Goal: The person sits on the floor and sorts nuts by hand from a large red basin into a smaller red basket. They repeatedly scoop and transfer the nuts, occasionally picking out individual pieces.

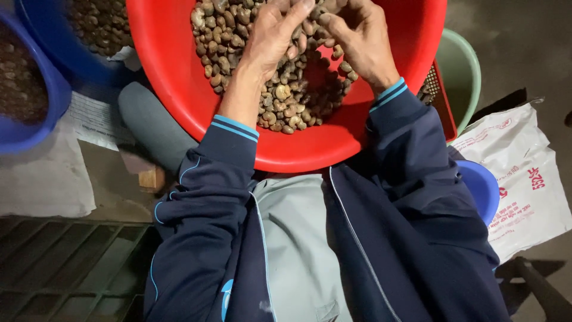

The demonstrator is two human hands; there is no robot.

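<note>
Nuts [280, 89] are lying in a heap inside the big red bowl [179, 83] on the person's lap. They look small, hard, bumpy and light, so pinching one with the fingertips should work best. The left hand [271, 39] is lying on the heap with fingers loosely spread. The right hand [357, 36] is curling its fingers, pinching a few nuts. The bowl looks smooth and round.

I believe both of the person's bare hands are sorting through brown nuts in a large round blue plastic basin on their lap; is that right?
Not quite: the large round plastic basin on the lap is red, not blue. The head view shows the left hand and the right hand both in the brown nuts inside it. The blue plastic basins sit off to the person's left, also with nuts inside.
</note>
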